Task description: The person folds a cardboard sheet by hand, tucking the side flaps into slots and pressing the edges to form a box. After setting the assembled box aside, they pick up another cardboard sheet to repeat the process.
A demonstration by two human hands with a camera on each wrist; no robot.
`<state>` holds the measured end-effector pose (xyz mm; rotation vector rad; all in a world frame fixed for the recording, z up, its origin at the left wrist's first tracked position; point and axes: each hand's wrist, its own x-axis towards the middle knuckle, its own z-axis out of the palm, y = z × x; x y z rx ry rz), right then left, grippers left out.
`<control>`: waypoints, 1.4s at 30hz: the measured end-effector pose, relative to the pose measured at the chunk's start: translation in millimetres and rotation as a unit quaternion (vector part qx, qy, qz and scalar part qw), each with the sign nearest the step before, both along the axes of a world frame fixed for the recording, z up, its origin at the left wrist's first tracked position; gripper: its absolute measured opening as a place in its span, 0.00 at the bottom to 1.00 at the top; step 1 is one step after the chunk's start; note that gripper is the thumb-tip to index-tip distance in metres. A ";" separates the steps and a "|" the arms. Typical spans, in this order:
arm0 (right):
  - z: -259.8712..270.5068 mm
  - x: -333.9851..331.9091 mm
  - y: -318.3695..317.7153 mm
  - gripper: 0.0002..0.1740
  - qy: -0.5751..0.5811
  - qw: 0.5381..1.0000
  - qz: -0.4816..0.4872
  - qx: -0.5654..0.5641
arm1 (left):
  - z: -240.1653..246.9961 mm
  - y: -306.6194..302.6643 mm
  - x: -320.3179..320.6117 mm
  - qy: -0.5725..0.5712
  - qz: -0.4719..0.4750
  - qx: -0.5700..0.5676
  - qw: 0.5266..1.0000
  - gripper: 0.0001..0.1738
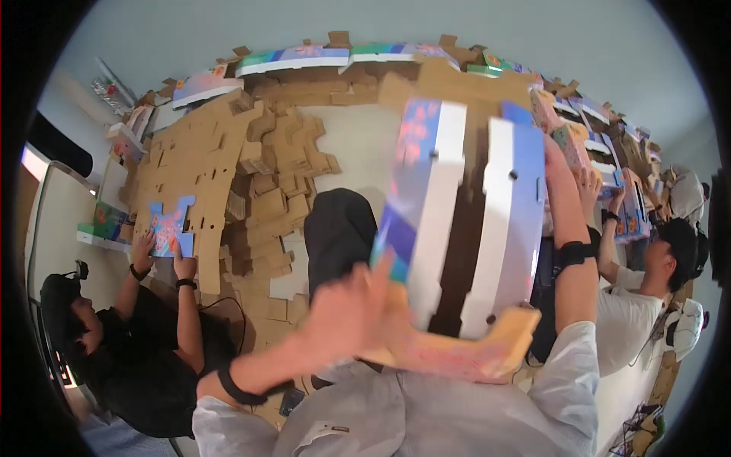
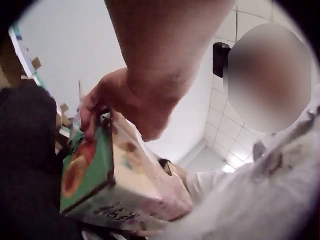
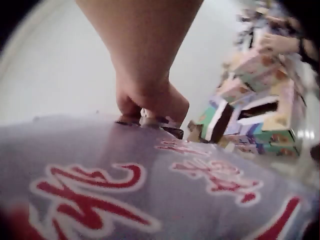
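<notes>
I hold a half-folded printed cardboard box (image 1: 457, 221), blue, white and pink, with a bare brown inside, up in front of me. My left hand (image 1: 364, 301), blurred, grips its lower left corner. In the left wrist view my left hand (image 2: 97, 117) has its fingers curled over the edge of the box (image 2: 115, 180), beside a green panel. My right hand (image 1: 553, 156) holds the box's upper right edge with the arm stretched out. In the right wrist view my right hand (image 3: 150, 107) clasps the far rim of the box (image 3: 150, 185), above a panel printed with red characters.
Flat brown cardboard blanks (image 1: 228, 175) lie piled across the floor ahead. At the left a person in black (image 1: 145, 343) holds a blue printed blank (image 1: 169, 227). At the right a person in a white shirt (image 1: 632, 305) handles boxes beside stacked folded boxes (image 1: 601, 152).
</notes>
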<state>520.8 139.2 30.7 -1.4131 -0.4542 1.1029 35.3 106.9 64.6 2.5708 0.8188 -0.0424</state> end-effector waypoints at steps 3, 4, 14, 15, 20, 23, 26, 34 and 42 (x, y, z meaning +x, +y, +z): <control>10.7 -65.4 20.5 0.17 -0.107 0.993 0.047 0.001 | -33.4 -47.6 -28.6 -0.057 -0.135 -0.009 0.989 0.53; 22.9 -95.3 17.7 0.17 -0.066 0.997 -0.008 0.037 | -35.6 -41.7 -32.2 -0.060 -0.127 -0.008 0.990 0.53; -17.3 -52.2 -33.8 0.23 -0.063 0.994 -0.037 0.079 | -103.0 -14.8 -15.9 -0.386 0.016 -0.063 0.920 0.47; -20.3 -48.7 -40.0 0.24 -0.048 0.992 -0.005 0.114 | -99.1 -5.6 -11.9 -0.456 0.011 -0.071 0.887 0.44; -3.5 -76.2 -29.4 0.18 -0.047 0.980 0.050 0.187 | -41.4 70.4 21.6 -0.578 0.245 -0.218 0.747 0.38; 19.3 -117.9 -9.6 0.16 0.021 0.981 0.063 0.184 | -32.1 138.4 44.0 -0.586 0.207 -0.487 0.614 0.36; 13.5 -148.0 15.9 0.22 -0.017 0.981 0.055 0.188 | -26.2 159.7 58.6 -0.555 0.183 -0.560 0.587 0.41; -5.8 -162.5 17.9 0.23 0.077 0.980 0.054 0.176 | -53.2 180.3 64.4 -0.508 0.258 -0.572 0.590 0.32; -63.7 -150.9 26.8 0.13 0.080 0.987 0.073 0.116 | -97.9 186.8 70.2 -0.493 0.326 -0.539 0.600 0.30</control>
